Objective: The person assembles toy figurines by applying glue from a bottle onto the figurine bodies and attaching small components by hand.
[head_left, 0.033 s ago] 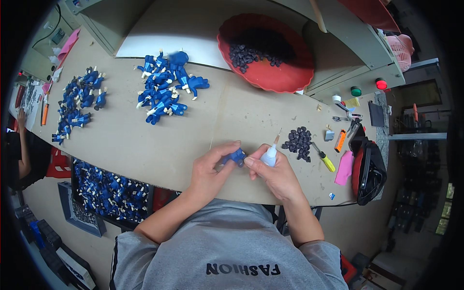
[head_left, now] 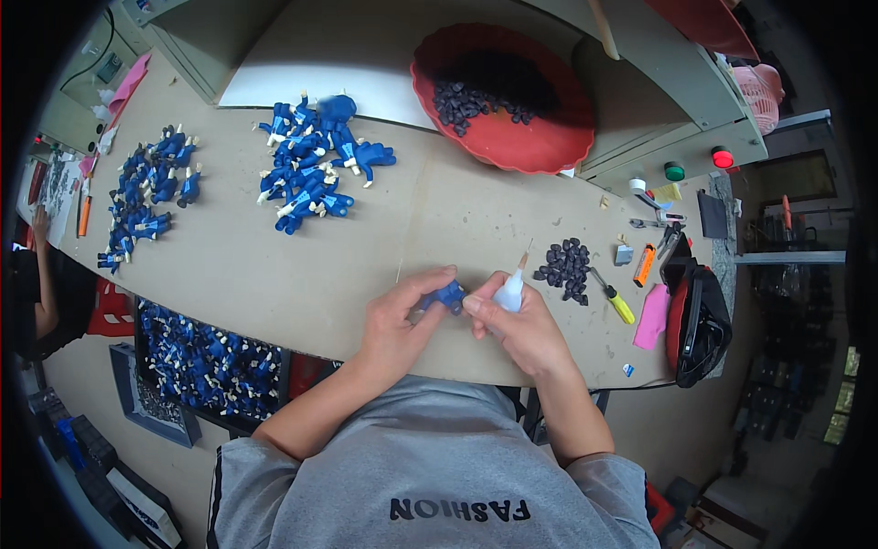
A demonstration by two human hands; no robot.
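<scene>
Already two heaps of blue plastic figures (head_left: 315,169) lie toward the desk's (head_left: 302,274) far edge; left hand (head_left: 395,320) pinches another, right hand (head_left: 519,329) grips what looks like a white glue bottle (head_left: 509,291); black pieces (head_left: 565,267) remain.

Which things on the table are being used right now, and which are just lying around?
In use:
left hand
right hand
small blue figure
white glue bottle
pile of small dark parts
blue figures heap

Lying about:
yellow-handled screwdriver
orange lighter
pink cloth
black bag
</scene>
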